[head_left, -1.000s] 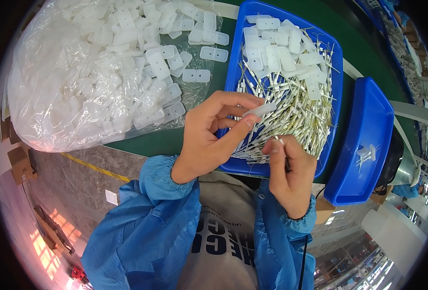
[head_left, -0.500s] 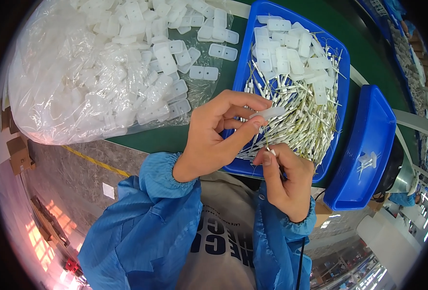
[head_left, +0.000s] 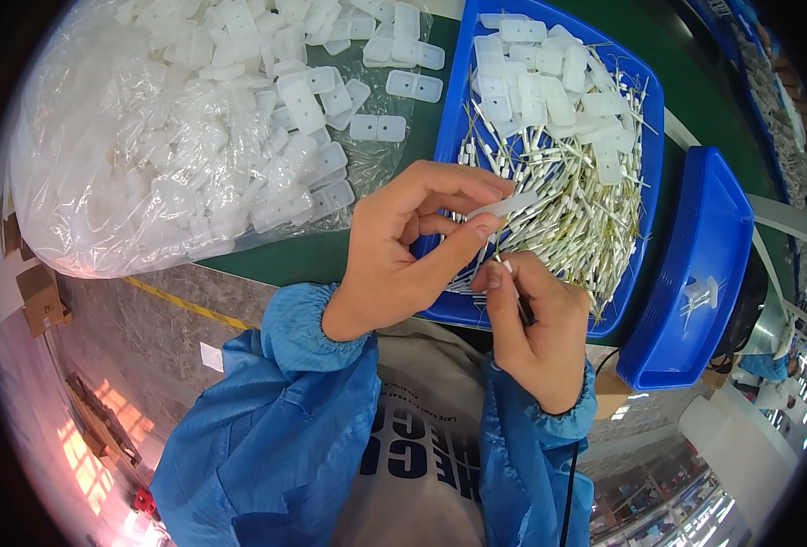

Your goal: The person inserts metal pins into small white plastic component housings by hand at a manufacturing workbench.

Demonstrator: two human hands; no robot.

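The right hand has just edged up and inward compared with half a second ago, so the wire between its thumb and forefinger now stands just beneath the other hand's thumb. That brings the two pieces nearly together, I'd judge, though they don't look joined to me. The left hand has hardly shifted: its thumb and fingertips pinch the small white plate, held tilted above the heap of wires in the big blue tray. The right hand's grip on its wire is light, at the tips, with the other fingers curled in.

More plates lie in a pile at the far end of that tray, and plenty more fill the clear bag on the left of the green table. In the narrower blue tray on the right sits a plate with wires on it.

From here I can't tell whether the wire's upper end touches the plate or only passes by the thumb. The plate's face is turned away, so its holes don't show, and a dark sliver between the right fingers is too small to make out
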